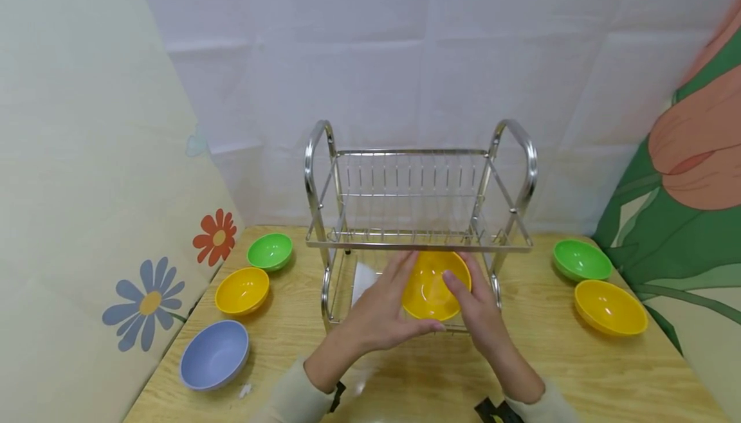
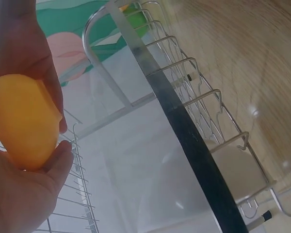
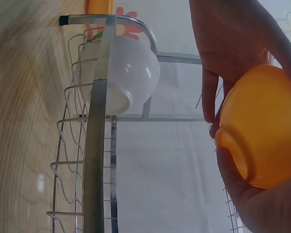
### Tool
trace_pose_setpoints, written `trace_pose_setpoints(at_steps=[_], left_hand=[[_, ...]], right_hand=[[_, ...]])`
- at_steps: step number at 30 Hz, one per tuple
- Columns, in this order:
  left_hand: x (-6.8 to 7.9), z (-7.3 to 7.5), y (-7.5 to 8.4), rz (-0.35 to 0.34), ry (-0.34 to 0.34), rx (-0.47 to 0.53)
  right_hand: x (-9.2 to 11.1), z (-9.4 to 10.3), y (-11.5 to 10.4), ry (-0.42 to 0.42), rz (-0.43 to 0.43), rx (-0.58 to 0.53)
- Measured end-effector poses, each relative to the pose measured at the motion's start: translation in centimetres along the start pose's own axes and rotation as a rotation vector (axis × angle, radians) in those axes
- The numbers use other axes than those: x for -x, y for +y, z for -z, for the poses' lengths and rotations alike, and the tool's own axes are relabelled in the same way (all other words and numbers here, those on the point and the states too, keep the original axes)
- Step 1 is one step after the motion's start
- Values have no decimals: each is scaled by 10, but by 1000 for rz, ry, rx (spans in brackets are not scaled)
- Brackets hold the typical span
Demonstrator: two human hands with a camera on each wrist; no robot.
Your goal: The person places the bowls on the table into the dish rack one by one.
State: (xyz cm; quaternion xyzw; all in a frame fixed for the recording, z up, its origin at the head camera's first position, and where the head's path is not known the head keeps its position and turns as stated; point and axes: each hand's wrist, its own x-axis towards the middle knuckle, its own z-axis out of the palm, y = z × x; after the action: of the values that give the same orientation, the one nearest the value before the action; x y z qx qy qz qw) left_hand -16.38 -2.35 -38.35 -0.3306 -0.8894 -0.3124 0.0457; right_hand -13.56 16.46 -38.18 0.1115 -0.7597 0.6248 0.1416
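Both hands hold a yellow bowl (image 1: 431, 288) at the front of a two-tier metal dish rack (image 1: 419, 247), just below the upper tier's front bar. Its open side faces the head camera. My left hand (image 1: 382, 314) grips the left side, thumb stretched along the bottom. At the right edge my right hand (image 1: 483, 310) holds on, its thumb over the front and its fingers behind. The right wrist view shows the bowl's underside and foot ring. A white bowl (image 3: 136, 73) leans in the rack's lower tier at the left, partly hidden in the head view.
On the wooden table's left stand a green bowl (image 1: 270, 251), a yellow bowl (image 1: 243, 290) and a blue-grey bowl (image 1: 214, 354). To the right are another green bowl (image 1: 581, 260) and a yellow bowl (image 1: 610, 307). A small white scrap (image 1: 245, 391) lies near the blue-grey bowl.
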Motion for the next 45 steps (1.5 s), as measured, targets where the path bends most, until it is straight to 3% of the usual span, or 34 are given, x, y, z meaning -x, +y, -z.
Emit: trace_pose_setpoints(at_steps=[12,21,25,35,40,45], left_hand=[[3,1,-1,2,-39,-75],[11,18,-4,19,36,-102],[16,25,-5,-11,49,-141],[31,48,3,-157,134,-201],[36,66,15,-292,260,-187],[35,84,27,-488,416,-133]], right_hand=[[-3,1,4,4,51,148],[-7,1,5,-8,113,299],[-9,1,4,-6,122,359],[-16,-4,4,-40,113,461],[-21,-9,6,-71,124,525],[-26,-16,6,-69,106,620]])
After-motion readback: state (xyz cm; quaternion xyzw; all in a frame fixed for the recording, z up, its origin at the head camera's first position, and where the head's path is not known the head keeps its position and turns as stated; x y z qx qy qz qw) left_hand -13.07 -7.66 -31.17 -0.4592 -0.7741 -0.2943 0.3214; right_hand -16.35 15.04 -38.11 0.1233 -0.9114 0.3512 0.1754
